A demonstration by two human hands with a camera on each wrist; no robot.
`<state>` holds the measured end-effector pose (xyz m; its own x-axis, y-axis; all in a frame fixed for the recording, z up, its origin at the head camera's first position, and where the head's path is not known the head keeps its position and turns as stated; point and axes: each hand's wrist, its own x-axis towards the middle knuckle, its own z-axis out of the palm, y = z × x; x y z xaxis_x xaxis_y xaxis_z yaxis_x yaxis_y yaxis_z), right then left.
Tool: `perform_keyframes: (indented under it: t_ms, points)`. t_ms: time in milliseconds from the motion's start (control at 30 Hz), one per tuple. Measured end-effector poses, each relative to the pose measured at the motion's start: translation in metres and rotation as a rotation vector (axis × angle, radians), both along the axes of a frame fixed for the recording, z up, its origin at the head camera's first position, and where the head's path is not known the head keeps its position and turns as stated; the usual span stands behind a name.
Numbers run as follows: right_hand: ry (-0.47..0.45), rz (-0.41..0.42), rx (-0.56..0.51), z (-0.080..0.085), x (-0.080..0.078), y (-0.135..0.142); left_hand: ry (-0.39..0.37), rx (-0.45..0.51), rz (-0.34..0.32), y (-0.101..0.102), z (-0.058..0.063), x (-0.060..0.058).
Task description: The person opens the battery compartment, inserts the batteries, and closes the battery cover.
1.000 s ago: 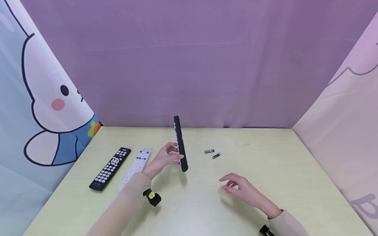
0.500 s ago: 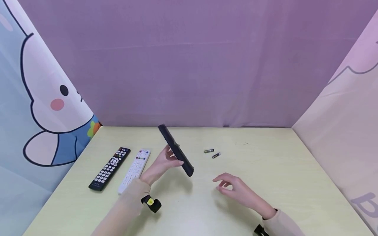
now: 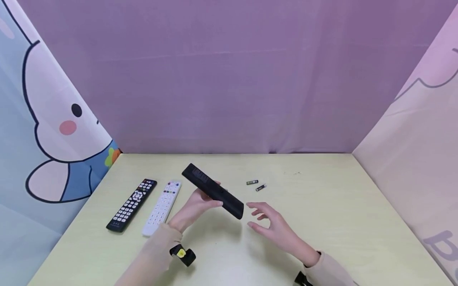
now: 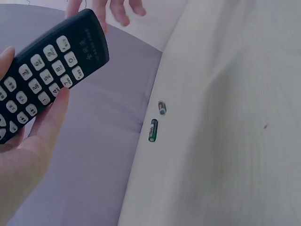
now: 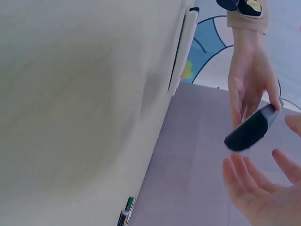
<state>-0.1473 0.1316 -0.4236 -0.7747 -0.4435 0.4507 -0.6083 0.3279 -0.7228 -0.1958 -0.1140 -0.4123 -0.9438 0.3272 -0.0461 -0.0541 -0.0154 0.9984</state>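
My left hand [image 3: 197, 203] grips a black remote control [image 3: 214, 190] by its edges, above the table. Its back is turned up in the head view, while the left wrist view catches the white buttons on its other face. Close to the remote's lower right end, my right hand [image 3: 272, 226] holds nothing; its fingers are parted and gently bent. The right wrist view shows a small gap between these fingers [image 5: 242, 174] and the remote's end. Beyond the hands, two small batteries [image 3: 252, 182] lie on the table.
To the left, a second black remote [image 3: 131, 205] and a white remote [image 3: 162, 207] lie buttons up on the pale table [image 3: 322, 198]. A purple cloth [image 3: 229, 79] hangs along the back edge, with printed cloths at both sides.
My left hand has turned the remote from standing on edge to back side up, tilting it down to the right. My right hand has moved left toward it, its fingers spreading wider.
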Motion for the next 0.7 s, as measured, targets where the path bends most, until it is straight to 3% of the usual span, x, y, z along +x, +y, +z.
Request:
perform_keyframes:
  t_ms: [233, 433, 700]
  points:
    - [-0.014, -0.03, -0.049, 0.002, 0.004, -0.01, 0.025, 0.082, -0.07, 0.003, 0.001, 0.008]
    - [0.076, -0.079, -0.039, 0.023, 0.015, -0.018, 0.043, 0.153, -0.124, 0.005, 0.001, 0.012]
    - [0.203, -0.141, -0.05, 0.034, 0.023, -0.024, 0.019, 0.431, -0.248, 0.007, 0.005, 0.014]
